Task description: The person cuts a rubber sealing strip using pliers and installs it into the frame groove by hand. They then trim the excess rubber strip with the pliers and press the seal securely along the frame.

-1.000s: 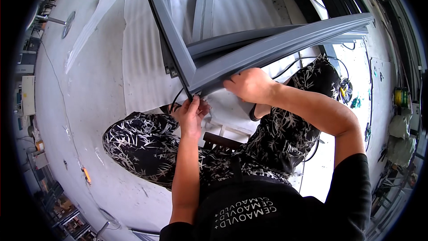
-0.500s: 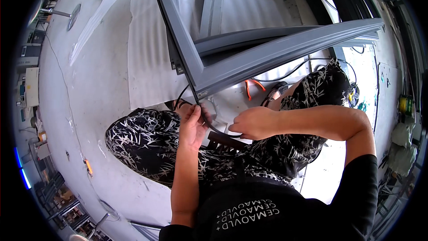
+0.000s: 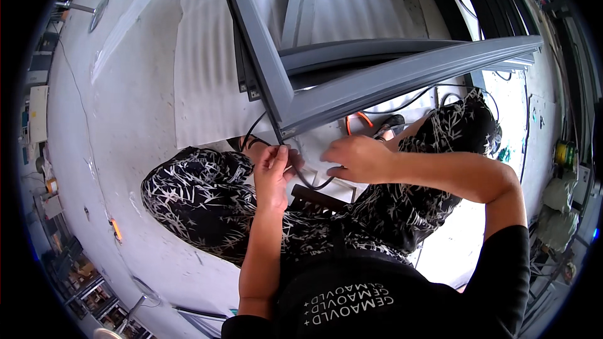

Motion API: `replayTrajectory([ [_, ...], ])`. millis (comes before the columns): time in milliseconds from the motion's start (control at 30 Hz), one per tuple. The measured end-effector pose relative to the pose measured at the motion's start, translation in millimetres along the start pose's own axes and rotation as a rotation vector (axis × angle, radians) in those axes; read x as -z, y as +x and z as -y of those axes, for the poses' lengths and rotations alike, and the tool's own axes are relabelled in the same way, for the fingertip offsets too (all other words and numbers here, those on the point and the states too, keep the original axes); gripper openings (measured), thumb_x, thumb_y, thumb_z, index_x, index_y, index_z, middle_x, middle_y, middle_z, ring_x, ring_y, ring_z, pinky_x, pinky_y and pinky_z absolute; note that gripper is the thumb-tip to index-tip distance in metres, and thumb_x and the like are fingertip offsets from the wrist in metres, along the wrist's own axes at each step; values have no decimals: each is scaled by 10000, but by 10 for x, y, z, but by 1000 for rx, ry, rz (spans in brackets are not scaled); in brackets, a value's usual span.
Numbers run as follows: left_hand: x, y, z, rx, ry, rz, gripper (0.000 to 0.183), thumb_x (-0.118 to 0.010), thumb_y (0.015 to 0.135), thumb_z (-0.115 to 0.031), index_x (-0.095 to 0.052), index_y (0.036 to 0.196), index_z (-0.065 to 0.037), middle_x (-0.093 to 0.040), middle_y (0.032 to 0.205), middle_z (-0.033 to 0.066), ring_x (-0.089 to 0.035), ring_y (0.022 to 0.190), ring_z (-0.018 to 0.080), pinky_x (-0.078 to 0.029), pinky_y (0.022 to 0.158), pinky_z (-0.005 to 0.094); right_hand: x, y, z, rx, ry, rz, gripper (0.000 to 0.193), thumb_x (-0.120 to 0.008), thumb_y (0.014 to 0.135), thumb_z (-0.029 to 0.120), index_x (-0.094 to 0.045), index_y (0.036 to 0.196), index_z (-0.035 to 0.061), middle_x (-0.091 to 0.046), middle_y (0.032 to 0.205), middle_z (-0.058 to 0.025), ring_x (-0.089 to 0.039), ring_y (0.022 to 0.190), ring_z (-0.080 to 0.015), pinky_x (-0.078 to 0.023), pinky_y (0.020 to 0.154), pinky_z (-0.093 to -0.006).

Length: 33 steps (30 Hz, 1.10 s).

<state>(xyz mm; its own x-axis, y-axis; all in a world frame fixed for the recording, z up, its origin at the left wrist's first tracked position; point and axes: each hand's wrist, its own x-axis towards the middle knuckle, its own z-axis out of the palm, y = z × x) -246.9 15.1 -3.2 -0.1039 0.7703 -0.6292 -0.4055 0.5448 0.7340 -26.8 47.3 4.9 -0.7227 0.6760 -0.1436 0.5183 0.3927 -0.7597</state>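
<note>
A grey metal frame point(image 3: 377, 85), like a window sash, stands over my knees with one mitred corner pointed at me. At that corner my left hand point(image 3: 271, 179) is closed, its thumb and fingers pinching a thin black rubber strip point(image 3: 305, 182) against the frame's outer edge. From there the strip sags in a loop toward my right hand point(image 3: 361, 159), whose curled fingers appear to hold it near the thumb. Another stretch of black strip bends out beside the corner, left of the frame. What lies under the right fingers is partly hidden.
Orange-handled pliers point(image 3: 359, 119) lie on the floor beyond my right hand. A dark brown low seat point(image 3: 314, 199) shows between my thighs. White foam sheeting point(image 3: 207, 81) lies under the frame. A black cable point(image 3: 408, 102) runs right. An orange tool point(image 3: 115, 229) lies at left.
My right hand has shifted slightly up and left, its fingers more spread. The strip's loop between my hands hangs shorter and more curved. My left hand stays at the corner.
</note>
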Motion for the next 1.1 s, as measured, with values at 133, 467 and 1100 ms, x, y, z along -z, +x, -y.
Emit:
replayTrajectory([
  [133,38,56,-2,-77,126,-53,219,-607,966,-230,-602,1005,-15,-633,886,53,-621,783,152,-548,710,321,-441,239,225,-246,551,-78,446,-687,807,329,-585,1084,-5,-658,1020,-196,-631,919,-364,-500,791,-418],
  [467,-159,289,-510,-456,1151,-179,204,-632,849,-211,-614,873,-9,-667,740,136,-636,675,332,-488,632,390,-410,220,464,-138,194,-357,315,-628,759,97,-550,1055,23,-618,908,-169,-632,778,-362,-524,688,-438],
  [1100,-166,353,-575,-421,1079,-109,140,-636,876,-138,-594,850,-6,-622,686,65,-590,585,156,-466,532,300,-350,271,468,-29,103,-25,465,-615,830,101,-461,1257,0,-612,822,-137,-617,797,-330,-499,689,-427],
])
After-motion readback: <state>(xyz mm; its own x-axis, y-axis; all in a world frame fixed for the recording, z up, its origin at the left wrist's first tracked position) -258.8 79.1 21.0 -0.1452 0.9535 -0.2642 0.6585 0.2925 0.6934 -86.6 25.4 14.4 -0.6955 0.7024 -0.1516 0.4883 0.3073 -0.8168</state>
